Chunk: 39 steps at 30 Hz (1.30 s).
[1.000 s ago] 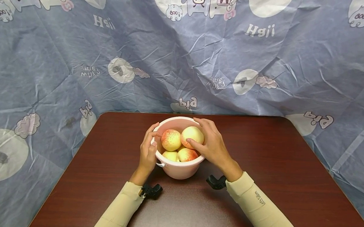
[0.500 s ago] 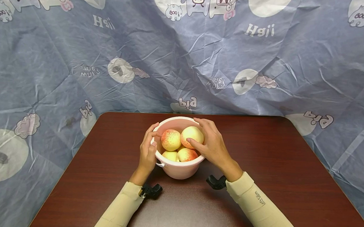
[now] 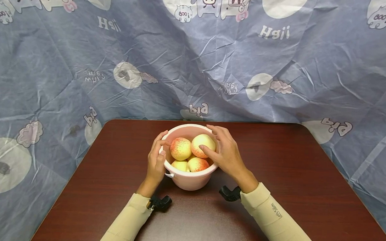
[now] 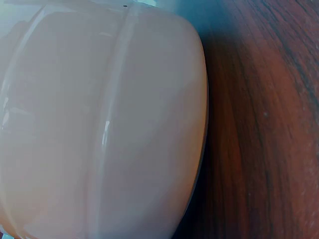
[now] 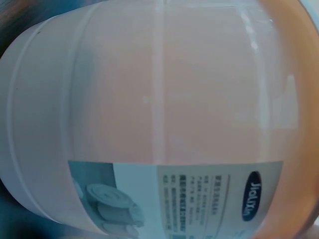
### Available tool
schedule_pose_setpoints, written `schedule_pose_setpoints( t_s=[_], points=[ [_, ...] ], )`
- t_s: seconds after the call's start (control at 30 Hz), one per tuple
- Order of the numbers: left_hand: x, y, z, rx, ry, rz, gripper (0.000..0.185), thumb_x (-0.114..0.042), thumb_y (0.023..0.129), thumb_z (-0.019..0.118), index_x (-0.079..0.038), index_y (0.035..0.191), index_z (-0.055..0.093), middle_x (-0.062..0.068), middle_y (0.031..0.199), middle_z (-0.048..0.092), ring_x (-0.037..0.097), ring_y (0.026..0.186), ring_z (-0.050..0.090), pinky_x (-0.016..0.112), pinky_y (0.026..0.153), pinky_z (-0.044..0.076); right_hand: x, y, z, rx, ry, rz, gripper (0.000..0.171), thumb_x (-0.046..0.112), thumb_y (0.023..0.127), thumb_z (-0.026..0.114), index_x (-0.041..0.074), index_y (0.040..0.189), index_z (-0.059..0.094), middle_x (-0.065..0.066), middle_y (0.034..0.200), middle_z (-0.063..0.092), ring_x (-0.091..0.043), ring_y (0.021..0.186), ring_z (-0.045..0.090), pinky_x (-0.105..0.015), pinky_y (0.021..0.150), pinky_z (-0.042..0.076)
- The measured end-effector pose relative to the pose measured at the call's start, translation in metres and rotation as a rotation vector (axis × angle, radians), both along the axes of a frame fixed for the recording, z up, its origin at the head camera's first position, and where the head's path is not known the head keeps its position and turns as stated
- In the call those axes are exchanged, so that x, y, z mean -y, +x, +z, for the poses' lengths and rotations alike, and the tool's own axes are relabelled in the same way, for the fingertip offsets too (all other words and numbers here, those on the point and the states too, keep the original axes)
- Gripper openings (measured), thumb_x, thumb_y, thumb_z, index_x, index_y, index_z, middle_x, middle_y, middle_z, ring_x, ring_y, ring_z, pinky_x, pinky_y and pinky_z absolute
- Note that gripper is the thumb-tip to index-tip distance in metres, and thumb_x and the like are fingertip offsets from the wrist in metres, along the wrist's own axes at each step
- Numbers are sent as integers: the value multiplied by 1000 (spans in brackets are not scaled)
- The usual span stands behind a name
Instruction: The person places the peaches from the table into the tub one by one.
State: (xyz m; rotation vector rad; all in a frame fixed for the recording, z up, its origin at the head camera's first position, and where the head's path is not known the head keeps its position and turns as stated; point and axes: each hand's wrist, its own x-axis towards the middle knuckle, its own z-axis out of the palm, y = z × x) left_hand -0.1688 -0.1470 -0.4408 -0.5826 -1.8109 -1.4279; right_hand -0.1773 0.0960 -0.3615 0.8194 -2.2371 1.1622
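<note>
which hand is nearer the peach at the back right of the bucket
Right. The right hand curls round that peach, fingers on its top and thumb on its front. The left hand grips the pink bucket rim on the far side, apart from it.

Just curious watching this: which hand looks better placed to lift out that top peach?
Probably the right hand: its fingers already curl over the top peach, while the left hand grips the pink bucket rim.

**Setting: staged recording corner**

You are seated at a dark wooden table [image 3: 305, 181] closed in by a creased blue cartoon-pig sheet [image 3: 54, 59] hung as backdrop. No room fixtures visible; a home or a lab cannot be told.
</note>
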Motion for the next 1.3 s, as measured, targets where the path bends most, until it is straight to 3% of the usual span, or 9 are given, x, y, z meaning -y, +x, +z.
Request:
schedule_pose_setpoints(
  t_s=[0.27, 0.47, 0.67, 0.9, 1.3],
  points=[
    [-1, 1, 1, -4, -1, -1, 41, -30, 89, 37, 6, 99, 56, 20, 139, 48, 32, 131, 43, 41, 107, 31, -6, -1, 0, 16, -47, 14, 60, 26, 79, 77, 17, 133, 55, -3, 127, 55, -25, 111, 57, -41, 92, 47],
    [-1, 1, 2, -7, -8, 3, 41, -29, 89, 37, 6, 99, 56, 19, 139, 48, 32, 131, 43, 41, 107, 31, -11, 0, 0, 43, -52, -16, 59, 28, 79, 78, 18, 133, 56, 0, 127, 56, -22, 108, 59, -36, 86, 51],
    [-1, 1, 1, -7, -6, 0, 41, -29, 90, 36, 7, 98, 55, 21, 139, 48, 33, 131, 43, 41, 107, 30, -17, 0, -1, 54, -44, -46, 59, 27, 79, 78, 19, 132, 56, -1, 125, 56, -16, 108, 57, -37, 90, 48],
    [-1, 2, 1, 0, -4, -1, 41, -28, 89, 36, 7, 98, 55, 21, 139, 47, 32, 132, 42, 41, 107, 30, -23, -2, -3, 25, -49, -64, 56, 21, 80, 77, 15, 132, 57, -4, 125, 57, -24, 109, 57, -43, 89, 48],
    [-1, 2, 1, 3, -1, 0, 40, -27, 88, 37, 7, 98, 55, 17, 140, 48, 32, 131, 43, 41, 107, 31, -35, -5, -8, 2, -58, -88, 54, 12, 79, 76, 11, 130, 58, -7, 122, 58, -27, 109, 57, -47, 86, 49]
  ],
)
